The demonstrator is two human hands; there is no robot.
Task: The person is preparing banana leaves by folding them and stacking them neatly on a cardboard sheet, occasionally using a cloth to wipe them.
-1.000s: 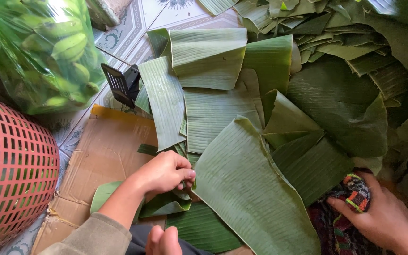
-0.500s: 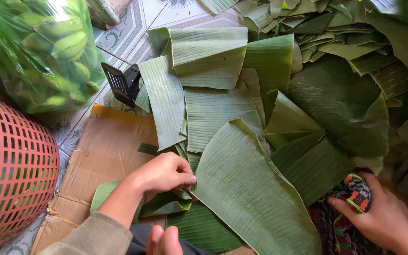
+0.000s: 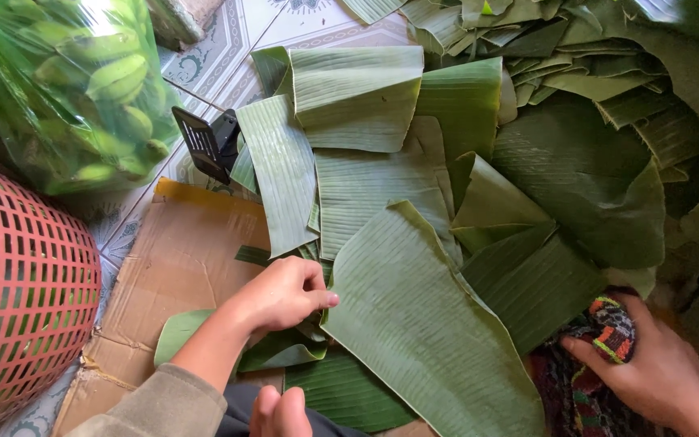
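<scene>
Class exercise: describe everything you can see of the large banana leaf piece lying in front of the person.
The large banana leaf piece is pale matte green with fine parallel ribs and looks smooth and pliable. It lies flat and slanted, its rounded tip pointing up, over other leaf pieces and the cardboard. The left hand pinches its left edge; its lower end runs out of view.

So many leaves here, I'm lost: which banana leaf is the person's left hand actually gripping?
The big pale-green leaf lying diagonally in front. The left hand pinches its left edge; the other leaves lie flat farther off, touched by neither hand. The right hand holds a colourful woven cloth.
</scene>
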